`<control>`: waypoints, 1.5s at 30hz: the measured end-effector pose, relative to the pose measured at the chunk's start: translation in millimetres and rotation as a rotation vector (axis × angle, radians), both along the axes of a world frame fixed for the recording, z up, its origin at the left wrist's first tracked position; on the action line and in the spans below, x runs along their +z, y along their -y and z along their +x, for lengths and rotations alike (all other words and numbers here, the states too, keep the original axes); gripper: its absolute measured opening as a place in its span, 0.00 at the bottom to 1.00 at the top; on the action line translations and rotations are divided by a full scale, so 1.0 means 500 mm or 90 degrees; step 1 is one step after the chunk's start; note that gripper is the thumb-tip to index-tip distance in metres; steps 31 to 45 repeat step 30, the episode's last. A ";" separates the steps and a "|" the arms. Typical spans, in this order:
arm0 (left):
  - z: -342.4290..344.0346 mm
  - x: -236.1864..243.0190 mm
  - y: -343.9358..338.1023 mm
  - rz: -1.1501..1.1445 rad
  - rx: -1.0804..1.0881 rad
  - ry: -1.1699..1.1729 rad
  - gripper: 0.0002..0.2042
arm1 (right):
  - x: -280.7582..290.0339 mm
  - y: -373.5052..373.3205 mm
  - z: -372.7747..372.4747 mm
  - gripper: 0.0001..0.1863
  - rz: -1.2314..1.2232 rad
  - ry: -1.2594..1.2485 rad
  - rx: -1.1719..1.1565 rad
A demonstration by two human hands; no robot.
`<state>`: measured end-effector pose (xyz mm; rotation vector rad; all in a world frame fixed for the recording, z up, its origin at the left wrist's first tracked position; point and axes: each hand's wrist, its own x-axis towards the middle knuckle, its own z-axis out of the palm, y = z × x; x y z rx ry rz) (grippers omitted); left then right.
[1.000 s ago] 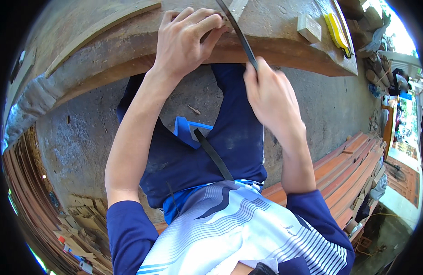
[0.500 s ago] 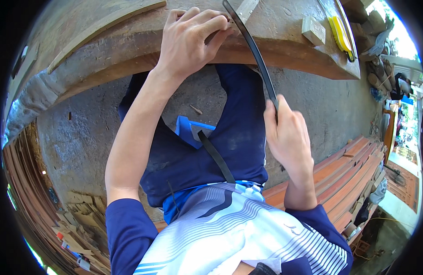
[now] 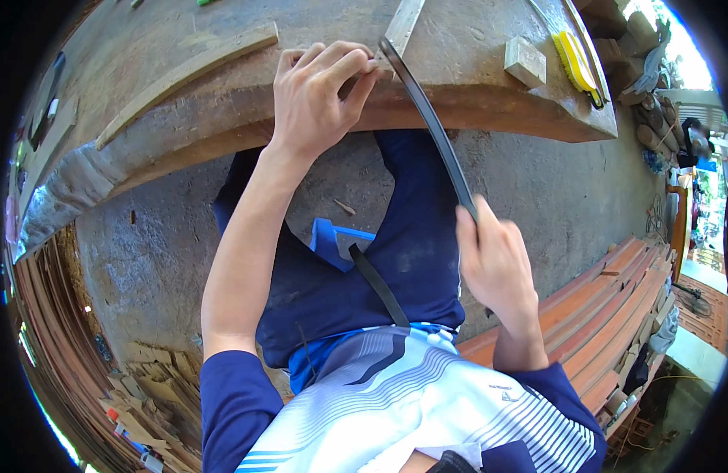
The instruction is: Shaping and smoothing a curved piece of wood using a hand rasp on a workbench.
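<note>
My left hand (image 3: pixel 316 102) is at the near edge of the thick wooden bench (image 3: pixel 474 102), its fingers curled. Thumb and forefinger close on the near end of a narrow pale wood strip (image 3: pixel 405 27), partly hidden by the fingers. In my right hand (image 3: pixel 498 256) is a long, narrow black hacksaw-like tool (image 3: pixel 431 118), seen from above, gripped at its near end. Its far end lies over the strip, just right of my left fingertips. Any blade below the black bar is hidden.
A pale wood block (image 3: pixel 525 61) and a yellow brush (image 3: pixel 577 63) lie on the bench's right. A long wood strip (image 3: pixel 186 83) lies on the left. Reddish boards (image 3: pixel 592 307) are stacked at lower right, scrap wood (image 3: pixel 155 386) at lower left. Blue plastic (image 3: pixel 328 244) shows between my legs.
My right hand has drawn the black tool back toward me, its far end now nearer my left fingertips. My left hand keeps its hold on the strip. The view has shifted slightly.
</note>
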<state>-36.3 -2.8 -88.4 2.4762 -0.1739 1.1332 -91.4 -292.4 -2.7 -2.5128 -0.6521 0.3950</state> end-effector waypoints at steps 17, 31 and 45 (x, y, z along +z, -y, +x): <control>-0.092 0.090 0.013 -0.185 0.169 -0.073 0.18 | -0.040 0.183 0.013 0.14 0.188 -0.040 0.008; -0.366 0.195 -0.127 -0.833 -0.122 0.314 0.28 | -0.081 0.176 0.008 0.15 0.272 -0.109 0.001; -0.366 0.195 -0.127 -0.833 -0.122 0.314 0.28 | -0.081 0.176 0.008 0.15 0.272 -0.109 0.001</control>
